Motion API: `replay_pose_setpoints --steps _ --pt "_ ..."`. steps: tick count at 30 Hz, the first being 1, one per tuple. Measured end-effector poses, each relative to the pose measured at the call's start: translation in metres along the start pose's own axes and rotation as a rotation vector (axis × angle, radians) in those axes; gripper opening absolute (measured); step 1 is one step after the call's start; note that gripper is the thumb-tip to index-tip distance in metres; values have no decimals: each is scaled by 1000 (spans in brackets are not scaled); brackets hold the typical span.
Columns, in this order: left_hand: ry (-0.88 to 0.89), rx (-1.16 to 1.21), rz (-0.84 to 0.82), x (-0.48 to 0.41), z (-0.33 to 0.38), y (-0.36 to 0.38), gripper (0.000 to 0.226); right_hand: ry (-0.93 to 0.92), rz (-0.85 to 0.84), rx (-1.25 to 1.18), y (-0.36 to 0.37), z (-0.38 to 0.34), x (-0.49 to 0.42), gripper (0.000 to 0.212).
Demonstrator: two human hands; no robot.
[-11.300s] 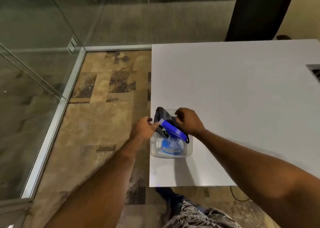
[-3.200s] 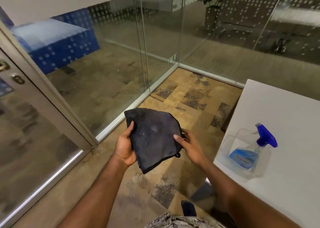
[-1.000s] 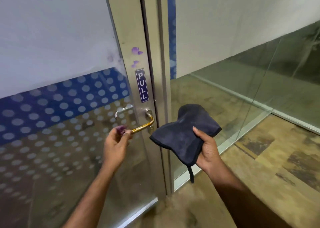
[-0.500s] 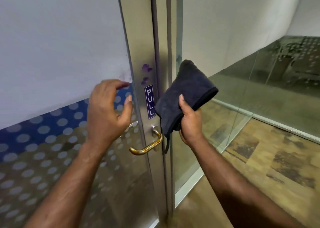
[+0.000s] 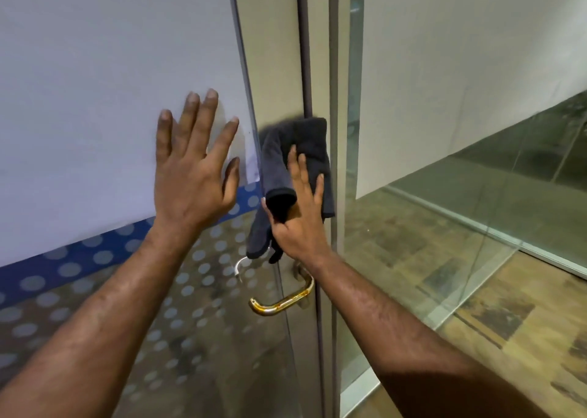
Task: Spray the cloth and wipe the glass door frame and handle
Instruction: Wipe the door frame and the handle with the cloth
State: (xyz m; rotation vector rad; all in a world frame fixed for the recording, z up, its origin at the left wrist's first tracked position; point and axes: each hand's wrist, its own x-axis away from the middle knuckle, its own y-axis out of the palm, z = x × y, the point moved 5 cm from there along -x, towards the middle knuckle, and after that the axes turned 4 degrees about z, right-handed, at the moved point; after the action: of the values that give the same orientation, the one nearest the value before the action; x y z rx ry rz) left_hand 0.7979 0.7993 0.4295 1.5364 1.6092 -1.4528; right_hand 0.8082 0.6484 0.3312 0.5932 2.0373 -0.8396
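While the cloth is pressed flat on the metal door frame by the right hand, the frame is the part being wiped, and the handle below is not yet touched. The right fingers are spread apart on top of the cloth, and the thumb seems to be tucked under a fold, so the cloth is pinned to the frame more than it is gripped. The left hand is laid open on the glass just beside the frame, fingers apart, with nothing held in it. A good wipe would be made with long up and down strokes along the frame. The palm should be kept flat so the cloth is not dragged off. A loose corner of the cloth hangs down near the handle and could get caught on it, so it is best gathered in first. The door may swing when it is pushed, so it should be steadied by the left hand. Finger marks may be left on the glass by that hand.
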Motion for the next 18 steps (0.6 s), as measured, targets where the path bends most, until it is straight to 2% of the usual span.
replay_pose_setpoints --steps 2,4,10,12,16,18 --pt "11 -94 -36 6 3 9 60 -62 -91 117 -1 20 14 100" --pt "16 -144 -52 10 5 13 62 -57 -111 172 -2 32 25 97" --pt "28 -175 -31 12 5 17 61 65 81 86 4 13 -1 99" --pt "31 -177 -22 13 6 19 61 24 84 157 8 8 -9 99" --pt "27 -173 -15 13 6 21 63 -151 -29 369 17 23 10 98" --pt "20 -173 -17 12 5 21 64 -163 -63 389 15 37 26 92"
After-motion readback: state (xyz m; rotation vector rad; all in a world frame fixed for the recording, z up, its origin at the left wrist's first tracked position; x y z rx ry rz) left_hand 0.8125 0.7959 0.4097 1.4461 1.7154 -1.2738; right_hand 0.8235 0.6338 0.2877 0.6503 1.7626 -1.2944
